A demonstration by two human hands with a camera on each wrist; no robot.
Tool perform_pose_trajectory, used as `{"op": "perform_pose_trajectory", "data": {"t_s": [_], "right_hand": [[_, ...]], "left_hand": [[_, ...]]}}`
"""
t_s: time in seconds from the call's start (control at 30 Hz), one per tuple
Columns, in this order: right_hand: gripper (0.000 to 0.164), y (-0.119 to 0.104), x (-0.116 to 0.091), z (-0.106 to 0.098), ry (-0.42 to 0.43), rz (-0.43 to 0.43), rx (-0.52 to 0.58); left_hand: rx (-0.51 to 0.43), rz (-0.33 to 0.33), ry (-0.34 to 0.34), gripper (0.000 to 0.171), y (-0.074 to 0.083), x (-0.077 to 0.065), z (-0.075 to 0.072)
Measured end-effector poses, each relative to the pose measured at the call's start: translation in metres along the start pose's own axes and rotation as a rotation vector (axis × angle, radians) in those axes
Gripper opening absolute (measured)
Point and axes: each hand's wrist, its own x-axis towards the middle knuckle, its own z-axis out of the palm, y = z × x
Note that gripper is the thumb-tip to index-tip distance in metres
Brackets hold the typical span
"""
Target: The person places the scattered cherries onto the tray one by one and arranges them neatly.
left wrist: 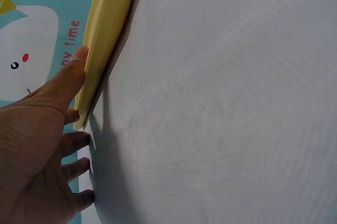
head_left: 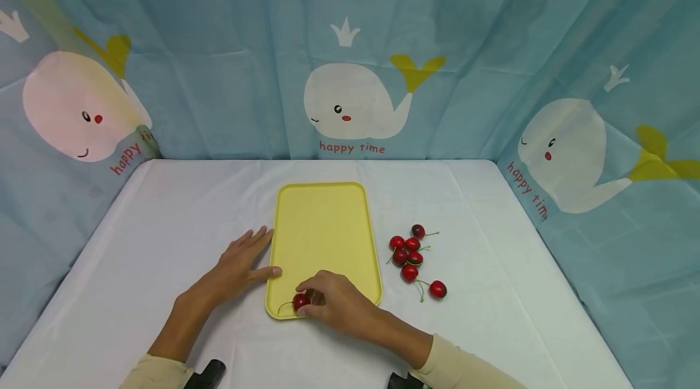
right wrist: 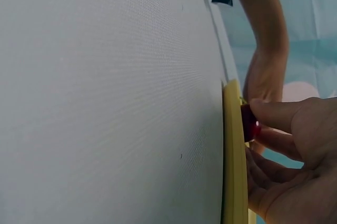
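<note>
A yellow tray point(head_left: 328, 225) lies on the white cloth in front of the person. At its near left corner the right hand point(head_left: 341, 304) pinches a dark red cherry point(head_left: 301, 301) between thumb and fingers, its green stem pointing left. In the right wrist view that cherry point(right wrist: 249, 123) shows just inside the tray's rim point(right wrist: 231, 155). Along the tray's left side lies the left hand point(head_left: 235, 267), fingers spread and straight, with the thumb over the rim. The left wrist view shows this thumb point(left wrist: 71, 76) against the tray's edge point(left wrist: 108, 29).
Right of the tray lies a loose group of several cherries point(head_left: 400, 256) with stems, one cherry point(head_left: 437, 289) a little apart at the near right. A blue curtain point(head_left: 219, 73) printed with whales stands behind and beside the white-covered table point(head_left: 208, 194).
</note>
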Motion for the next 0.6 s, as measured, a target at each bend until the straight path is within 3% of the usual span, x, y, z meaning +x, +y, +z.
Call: {"op": "perform_pose_trajectory", "data": {"t_s": [0.3,0.6], "right_hand": [[0.037,0.004,-0.008,-0.009,0.005,0.048,0.067],[0.036,0.012,-0.024,-0.023,0.114,0.058,0.209]], "left_hand": [[-0.001,0.018,0.013,0.095,-0.002,0.000,0.000],[-0.012,0.015,0.010,0.095,-0.002,-0.001,0.000]]}}
